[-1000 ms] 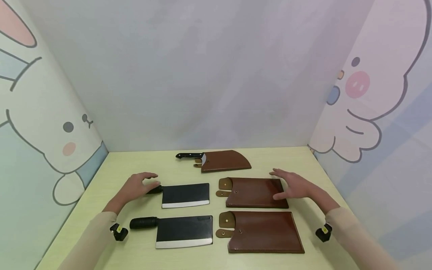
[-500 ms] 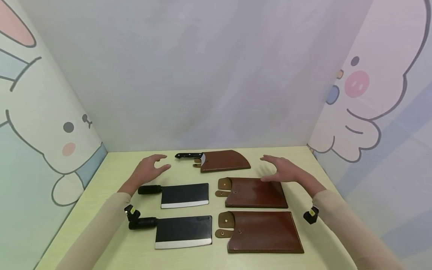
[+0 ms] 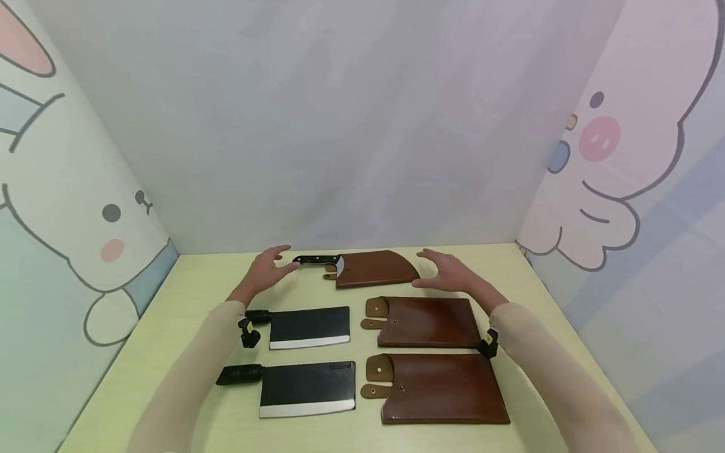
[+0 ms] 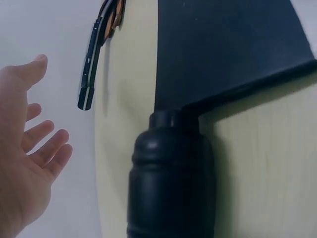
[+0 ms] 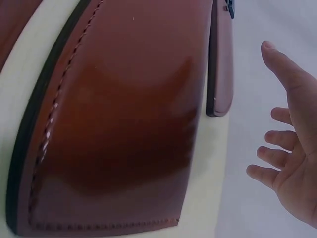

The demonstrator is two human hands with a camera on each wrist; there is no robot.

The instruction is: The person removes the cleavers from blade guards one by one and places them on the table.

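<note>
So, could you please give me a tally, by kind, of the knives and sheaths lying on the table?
Knives: 3 (2 bare, 1 sheathed)
Brown sheaths: 3
Total: 6

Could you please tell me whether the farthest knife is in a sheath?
It is in: the black handle and some bare metal show outside the brown sheath.

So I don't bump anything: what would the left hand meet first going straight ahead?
Likely the rearmost knife handle, just ahead of the left hand, though depth is unclear.
</note>
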